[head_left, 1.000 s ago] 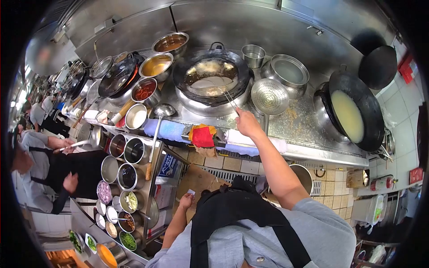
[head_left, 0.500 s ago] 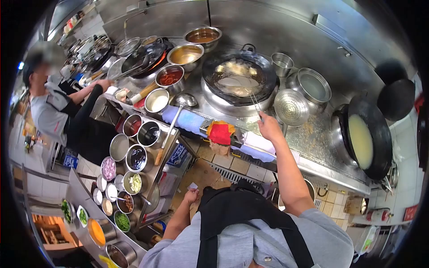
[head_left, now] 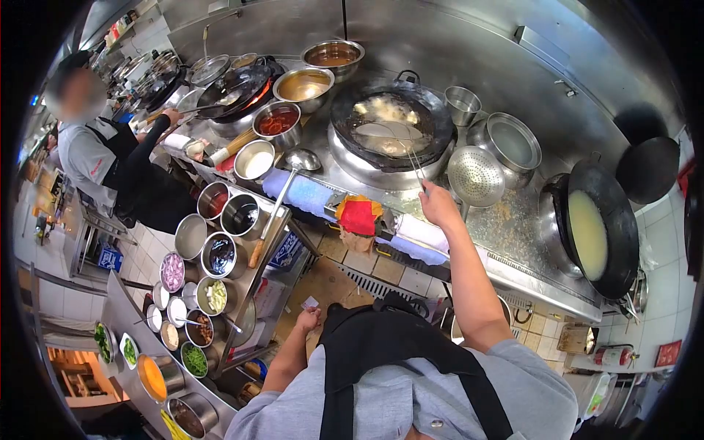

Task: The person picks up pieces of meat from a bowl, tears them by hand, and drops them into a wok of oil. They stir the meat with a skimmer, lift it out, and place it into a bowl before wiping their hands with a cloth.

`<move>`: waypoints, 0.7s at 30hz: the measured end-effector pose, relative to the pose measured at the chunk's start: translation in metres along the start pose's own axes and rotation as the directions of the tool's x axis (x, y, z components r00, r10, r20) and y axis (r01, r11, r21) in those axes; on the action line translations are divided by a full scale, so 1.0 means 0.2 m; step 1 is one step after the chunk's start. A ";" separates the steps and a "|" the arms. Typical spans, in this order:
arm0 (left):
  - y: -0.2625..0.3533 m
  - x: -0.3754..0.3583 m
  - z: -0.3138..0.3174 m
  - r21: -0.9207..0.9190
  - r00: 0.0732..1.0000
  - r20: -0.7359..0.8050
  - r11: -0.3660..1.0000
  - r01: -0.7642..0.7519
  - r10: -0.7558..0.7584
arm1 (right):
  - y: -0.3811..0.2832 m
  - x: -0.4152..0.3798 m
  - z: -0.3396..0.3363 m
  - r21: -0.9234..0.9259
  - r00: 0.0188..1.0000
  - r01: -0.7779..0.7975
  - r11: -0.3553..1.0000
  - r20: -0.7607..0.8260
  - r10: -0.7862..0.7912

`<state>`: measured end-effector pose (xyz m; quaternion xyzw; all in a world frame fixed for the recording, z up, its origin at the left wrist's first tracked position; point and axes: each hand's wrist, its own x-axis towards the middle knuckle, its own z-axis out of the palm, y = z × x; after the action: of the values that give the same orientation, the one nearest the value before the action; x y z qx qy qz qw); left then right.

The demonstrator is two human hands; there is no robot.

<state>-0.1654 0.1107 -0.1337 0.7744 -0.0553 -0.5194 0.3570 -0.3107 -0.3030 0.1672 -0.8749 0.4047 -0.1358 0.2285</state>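
Observation:
My right hand (head_left: 440, 206) is closed round the handle of a wire skimmer (head_left: 414, 160), its two thin rods reaching into the black wok (head_left: 341, 110). In the wok, pale food (head_left: 385, 108) bubbles in oil near the far side; a light oval patch, apparently the skimmer's head, shows in front. My left hand (head_left: 309, 320) hangs low beside my apron (head_left: 396, 341), pinching a small white slip of paper (head_left: 310, 301). Right of the wok lies a perforated ladle (head_left: 475, 177), close to my right hand.
Metal pots of sauces and chopped ingredients crowd the left counter, with a long-handled ladle (head_left: 275, 213) across its edge. A red cloth (head_left: 358, 217) sits on the stove front. Another wok (head_left: 587, 233) holds pale liquid at right. A co-worker (head_left: 95, 158) handles a flaming wok (head_left: 238, 88).
The co-worker has straightened and shifted, their arm now reaching further along the stove. My view has moved slightly. My right hand stays on the skimmer, my left on the paper.

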 end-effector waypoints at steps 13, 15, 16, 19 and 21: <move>-0.05 0.08 -0.04 0.010 0.997 0.022 0.997 -0.075 0.075 | 0.06 -0.02 0.04 0.017 1.000 -0.007 1.000 -0.026 0.008; -0.07 0.12 -0.04 -0.031 0.998 0.040 0.998 -0.056 0.057 | 0.06 -0.02 0.03 0.024 1.000 -0.020 1.000 -0.019 0.020; -0.07 0.13 -0.05 -0.076 0.998 0.061 0.997 -0.030 0.034 | 0.06 -0.02 0.02 0.027 0.999 -0.032 0.999 -0.005 0.032; 0.05 0.03 -0.05 0.051 0.998 0.024 0.996 -0.066 0.065 | 0.08 -0.02 0.03 0.045 0.999 -0.025 0.999 -0.022 0.026; 0.05 0.05 -0.04 -0.023 0.997 0.052 0.999 -0.048 0.050 | 0.08 -0.02 0.03 0.034 0.999 -0.037 0.999 -0.024 0.037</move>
<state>-0.1502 0.1024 -0.1338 0.7550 -0.0779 -0.5311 0.3765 -0.3205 -0.3074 0.1543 -0.8617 0.4212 -0.1489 0.2406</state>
